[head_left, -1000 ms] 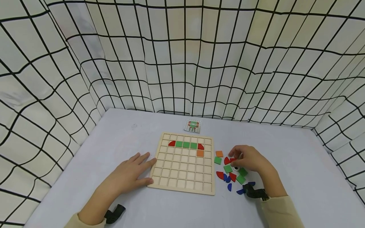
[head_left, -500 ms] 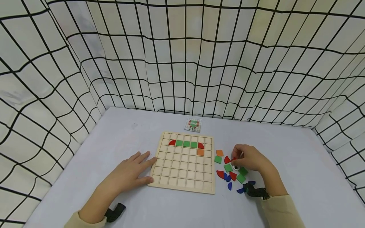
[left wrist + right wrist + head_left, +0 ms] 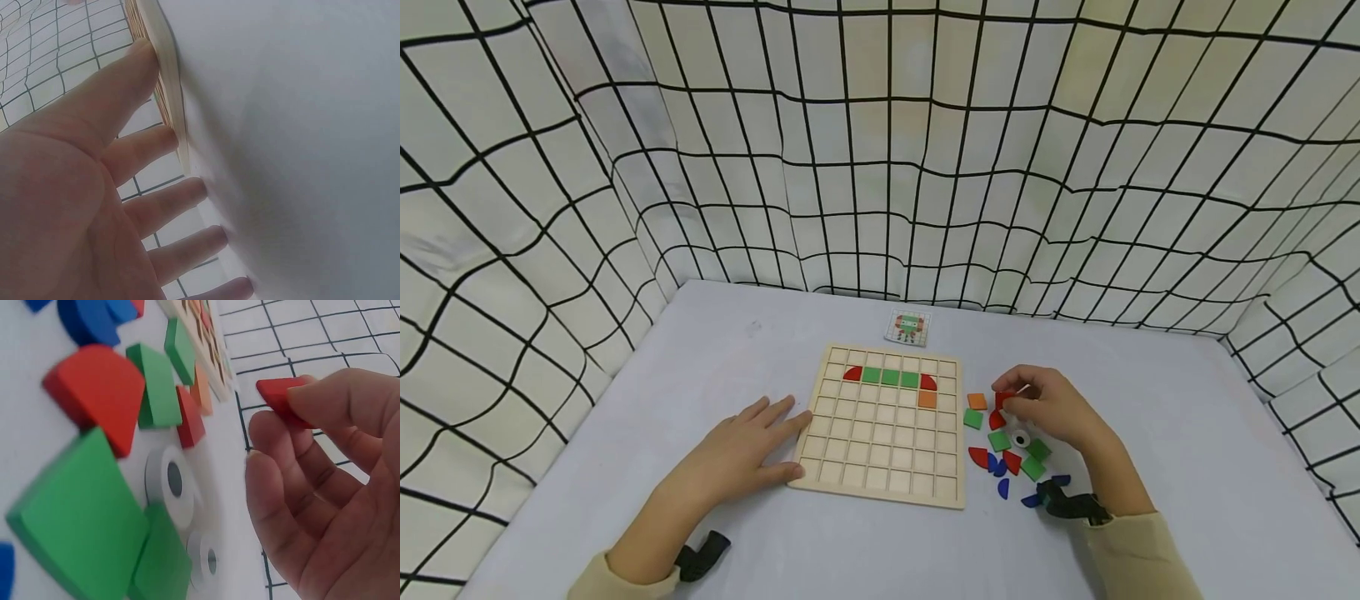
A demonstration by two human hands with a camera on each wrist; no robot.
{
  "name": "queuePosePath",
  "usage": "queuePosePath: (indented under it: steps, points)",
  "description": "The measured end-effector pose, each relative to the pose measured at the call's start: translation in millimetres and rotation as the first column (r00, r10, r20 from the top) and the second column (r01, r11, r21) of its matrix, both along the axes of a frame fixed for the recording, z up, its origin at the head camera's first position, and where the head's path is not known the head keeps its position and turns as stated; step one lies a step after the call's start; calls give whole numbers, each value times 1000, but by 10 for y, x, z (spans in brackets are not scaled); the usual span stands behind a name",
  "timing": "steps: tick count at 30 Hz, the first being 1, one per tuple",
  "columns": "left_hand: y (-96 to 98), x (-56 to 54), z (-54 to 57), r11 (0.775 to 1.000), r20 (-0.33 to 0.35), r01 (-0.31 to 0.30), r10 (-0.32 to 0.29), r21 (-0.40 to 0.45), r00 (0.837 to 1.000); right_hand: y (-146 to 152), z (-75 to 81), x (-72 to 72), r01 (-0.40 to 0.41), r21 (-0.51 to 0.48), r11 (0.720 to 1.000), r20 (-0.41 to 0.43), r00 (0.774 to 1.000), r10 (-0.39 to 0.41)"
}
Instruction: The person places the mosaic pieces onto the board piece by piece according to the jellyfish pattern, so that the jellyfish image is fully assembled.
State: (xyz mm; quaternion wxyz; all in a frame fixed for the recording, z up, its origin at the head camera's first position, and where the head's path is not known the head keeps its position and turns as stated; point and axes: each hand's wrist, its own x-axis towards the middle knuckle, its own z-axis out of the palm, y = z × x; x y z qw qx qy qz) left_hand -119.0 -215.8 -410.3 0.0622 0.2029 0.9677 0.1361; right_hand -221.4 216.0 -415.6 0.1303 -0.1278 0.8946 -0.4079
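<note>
My right hand [image 3: 1051,408] pinches a small red block [image 3: 286,400] between thumb and fingers, just above the table beside the loose blocks. One pointed corner of it shows in the right wrist view; the fingers hide the rest, so its full shape cannot be told. My left hand [image 3: 741,454] lies with its fingers spread, thumb and index fingertip touching the left edge of the wooden grid board [image 3: 880,492]. On that board a row of green squares [image 3: 891,378] runs between two red quarter-circles [image 3: 853,373], and an orange square [image 3: 927,400] sits below the right one.
Green squares [image 3: 81,512], red quarter-circles [image 3: 100,394], blue half-round pieces [image 3: 1003,488], an orange square [image 3: 976,402] and white ring-like eye pieces [image 3: 172,484] lie right of the board. A pattern card [image 3: 908,327] lies behind it. Black-lined netting [image 3: 880,192] surrounds the white table.
My right hand has lifted the red block out of the loose blocks and moved slightly away from me, uncovering the white eye piece. My left hand stays at the board's edge.
</note>
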Motion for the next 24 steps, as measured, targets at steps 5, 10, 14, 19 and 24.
queuePosePath:
  steps: [5, 10, 14, 19, 24]
  points:
    - [-11, -1, -2, 1000, 8, -9, 9, -4, 1000, -78, 8, 16, 26, -101, 995, 47, 999, -22]
    - [-11, 3, 2, 1000, 16, -9, 9, -5, 1000, -176, -23, 37, 26, -155, 988, 82, 997, -14]
    - [-1, 4, 3, 1000, 15, -12, 13, -4, 1000, -256, -66, 43, -17, -166, 986, 70, 997, 29]
    - [8, 10, 5, 1000, 18, -18, 18, -1, 1000, -348, -66, 64, -56, -169, 984, 66, 996, 68]
    - [-7, 14, 9, 1000, 25, -22, 23, -5, 999, -440, 0, 41, -55, -170, 984, 57, 996, 66]
